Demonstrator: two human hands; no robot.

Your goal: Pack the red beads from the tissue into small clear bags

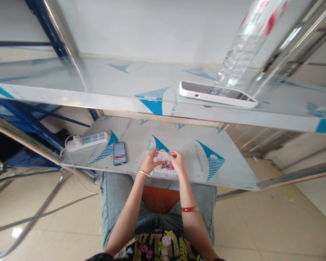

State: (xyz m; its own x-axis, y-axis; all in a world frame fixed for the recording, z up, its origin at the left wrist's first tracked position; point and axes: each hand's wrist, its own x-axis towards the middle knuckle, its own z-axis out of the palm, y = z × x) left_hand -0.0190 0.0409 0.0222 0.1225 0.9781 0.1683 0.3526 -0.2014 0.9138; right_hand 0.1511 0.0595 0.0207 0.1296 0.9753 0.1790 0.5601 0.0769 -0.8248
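Observation:
On the lower metal shelf in front of my lap lies a small clear plastic bag point(159, 169) with dark red, pink-dotted pieces point(167, 165) in or on it; I cannot make out their kind. My left hand point(150, 163) has its fingers curled at the bag's upper left edge, its thumb stretched across toward the red pieces. At the upper right edge, my right hand point(178, 162) pinches the bag between thumb and fingers. Some pinkish-white plastic point(139, 161) sticks out left of my left hand.
A phone-like device with a blurred screen point(120, 153) lies left of the hands. Beyond it is a white power strip point(89, 140) with a cable hanging down. The upper shelf point(111, 87) bears a white-cased phone point(217, 95) and a water bottle point(241, 50).

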